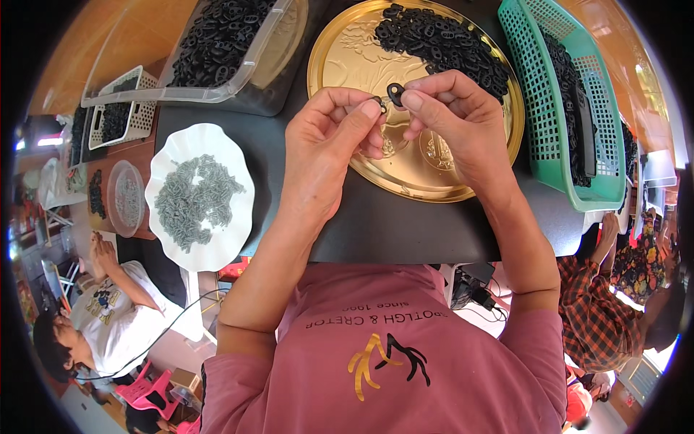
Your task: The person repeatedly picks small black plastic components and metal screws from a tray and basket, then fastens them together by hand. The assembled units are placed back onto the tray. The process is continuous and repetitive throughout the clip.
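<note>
Both my hands meet over a round gold tray (336,54), their fingertips almost touching. My right hand (463,123) pinches a small black oval plastic part (395,93) with a hole in it between thumb and forefinger. My left hand (325,137) is closed, thumb against forefinger, on a small dark piece (381,105) with a pale spot; its kind is mostly hidden by the fingers. A heap of similar black plastic parts (455,47) covers the tray's far right side. To the left, a white wavy-edged plate (163,217) holds many small grey screw- or spring-like pieces (191,199).
A clear plastic bin (249,79) of black parts stands far left, a green basket (538,130) of black parts at right. Beyond the table's left side are a white basket (137,126) and round tub (119,192). Co-workers sit at left (119,311) and right (593,311).
</note>
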A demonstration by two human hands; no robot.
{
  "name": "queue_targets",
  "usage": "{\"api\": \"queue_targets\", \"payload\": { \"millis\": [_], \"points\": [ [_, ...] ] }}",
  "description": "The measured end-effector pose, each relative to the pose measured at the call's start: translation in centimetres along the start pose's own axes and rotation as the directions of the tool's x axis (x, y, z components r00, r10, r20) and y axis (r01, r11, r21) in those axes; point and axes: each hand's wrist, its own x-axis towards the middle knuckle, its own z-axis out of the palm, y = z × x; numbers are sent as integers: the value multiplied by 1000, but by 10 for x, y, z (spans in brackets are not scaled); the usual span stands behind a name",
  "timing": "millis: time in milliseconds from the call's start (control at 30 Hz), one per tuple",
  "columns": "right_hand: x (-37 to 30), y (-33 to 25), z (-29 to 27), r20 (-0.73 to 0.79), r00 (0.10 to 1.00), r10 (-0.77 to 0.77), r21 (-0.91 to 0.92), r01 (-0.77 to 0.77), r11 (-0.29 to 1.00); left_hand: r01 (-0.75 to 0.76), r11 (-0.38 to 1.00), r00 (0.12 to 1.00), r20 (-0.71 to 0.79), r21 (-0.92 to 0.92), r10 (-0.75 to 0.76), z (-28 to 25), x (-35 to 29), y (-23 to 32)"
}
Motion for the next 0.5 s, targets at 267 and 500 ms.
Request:
{"api": "queue_targets", "payload": {
  "millis": [267, 500],
  "points": [
    [-3, -1, 1, 33, 999, -33, -145, 37, 989, 11, 1000, 1000, -8, 6, -11, 0, 0, 1],
    [-3, 2, 4, 23, 999, -44, -127, 47, 991, 25, 1000, 1000, -2, -18, -25, -1, 1, -1]
  ]
}}
